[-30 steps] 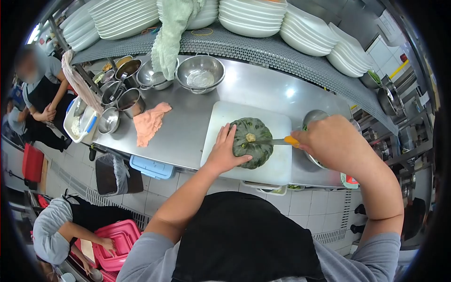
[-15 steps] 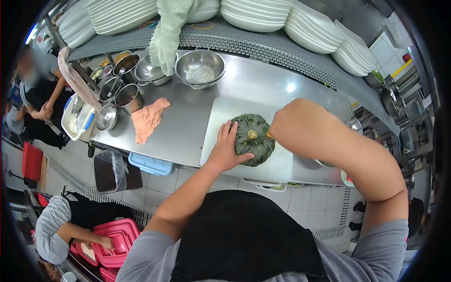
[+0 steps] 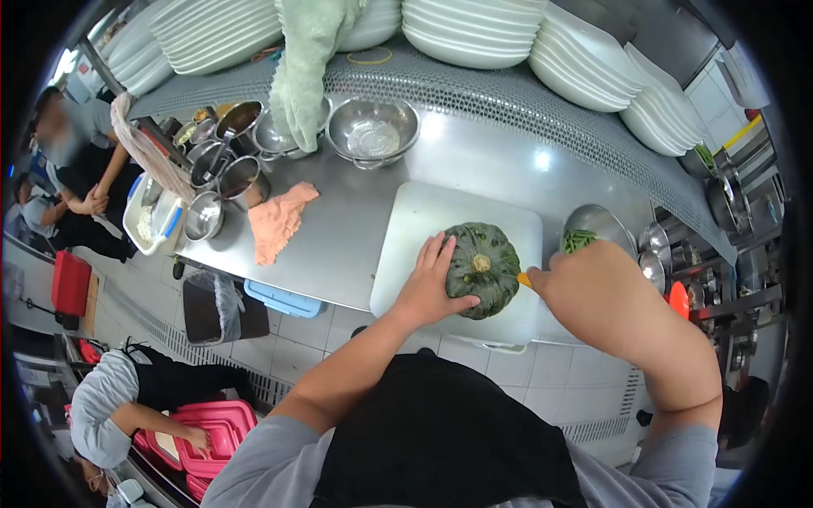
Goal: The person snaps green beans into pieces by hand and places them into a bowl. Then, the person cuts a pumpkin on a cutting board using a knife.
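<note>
A dark green pumpkin (image 3: 481,292) with a pale stem scar sits on a white cutting board (image 3: 402,229). My left hand (image 3: 430,288) grips its left side, fingers along the far edge and thumb near the front. On the other side, my right hand (image 3: 572,284) is closed around an orange-handled knife (image 3: 525,279). The handle's end meets the pumpkin's right side; no blade shows, so how deep it sits I cannot tell. Behind my right hand stands a metal bowl (image 3: 603,224) with cut green vegetables (image 3: 579,240).
An orange cloth (image 3: 279,222) and several metal bowls and pots (image 3: 373,131) occupy the steel counter's left. Stacked white plates (image 3: 470,32) line the shelf above, where a pale green towel (image 3: 301,76) hangs. At lower left, a co-worker (image 3: 118,398) handles pink containers (image 3: 224,432).
My right hand has moved lower and to the right, so more of the orange handle and the metal bowl show. My left hand stays on the pumpkin. The view has shifted slightly.
</note>
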Demonstrator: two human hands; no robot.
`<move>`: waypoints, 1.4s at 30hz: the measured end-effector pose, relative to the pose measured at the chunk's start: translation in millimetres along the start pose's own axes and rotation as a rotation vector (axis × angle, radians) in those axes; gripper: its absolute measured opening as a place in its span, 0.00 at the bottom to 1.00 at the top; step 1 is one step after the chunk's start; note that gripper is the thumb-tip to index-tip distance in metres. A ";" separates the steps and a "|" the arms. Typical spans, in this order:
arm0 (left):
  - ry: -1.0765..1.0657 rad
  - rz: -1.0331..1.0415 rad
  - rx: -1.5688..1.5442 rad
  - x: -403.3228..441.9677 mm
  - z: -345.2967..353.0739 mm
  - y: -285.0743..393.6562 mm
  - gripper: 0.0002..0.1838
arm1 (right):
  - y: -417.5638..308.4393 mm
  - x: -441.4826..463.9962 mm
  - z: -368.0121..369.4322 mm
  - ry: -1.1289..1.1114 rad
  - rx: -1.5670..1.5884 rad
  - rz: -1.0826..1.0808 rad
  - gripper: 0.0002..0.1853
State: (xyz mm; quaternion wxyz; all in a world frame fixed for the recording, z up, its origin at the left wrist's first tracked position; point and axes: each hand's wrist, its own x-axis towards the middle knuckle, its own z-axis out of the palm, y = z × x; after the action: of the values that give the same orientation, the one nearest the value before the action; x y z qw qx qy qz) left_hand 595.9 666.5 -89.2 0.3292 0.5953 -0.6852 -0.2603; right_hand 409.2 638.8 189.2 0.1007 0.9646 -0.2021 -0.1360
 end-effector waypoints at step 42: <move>0.157 -0.476 -0.340 40.6 -1.2 -14.5 0.56 | -22.9 35.1 252.4 0.582 0.923 0.868 0.43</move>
State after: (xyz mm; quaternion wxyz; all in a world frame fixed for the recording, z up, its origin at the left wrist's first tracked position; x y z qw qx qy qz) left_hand 603.1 624.3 -93.5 0.4057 0.6939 -0.4454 -0.3945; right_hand 372.0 609.5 -62.2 -0.2244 0.7380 -0.5712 0.2805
